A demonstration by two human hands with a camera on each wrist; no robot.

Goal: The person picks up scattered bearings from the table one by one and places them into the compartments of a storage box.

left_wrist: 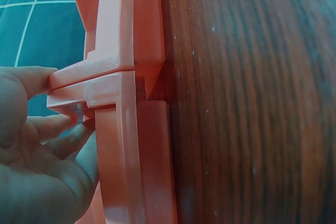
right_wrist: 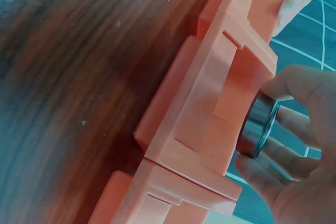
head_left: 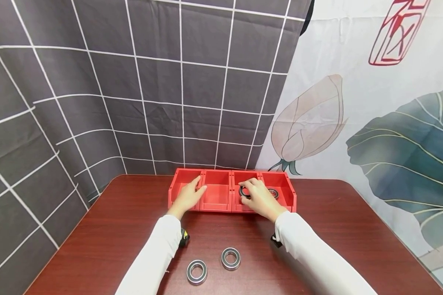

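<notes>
A row of joined red bins [head_left: 216,203] stands near the table's back edge. My left hand [head_left: 187,197] straddles the divider between the leftmost and second bins; in the left wrist view its thumb and fingers [left_wrist: 65,142] hold the bin rim [left_wrist: 86,87] from both sides. Above the third bin, my right hand [head_left: 260,197] pinches a ring-shaped ball bearing [right_wrist: 256,124] between thumb and fingers, tilted on edge. Another bearing [head_left: 277,194] lies in the rightmost bin, partly hidden by that hand.
Two more bearings, a left one [head_left: 204,272] and a right one [head_left: 238,259], lie flat on the brown table [head_left: 328,229] between the forearms. A grey checked cloth [head_left: 203,82] and a printed white cloth [head_left: 317,53] hang right behind the table.
</notes>
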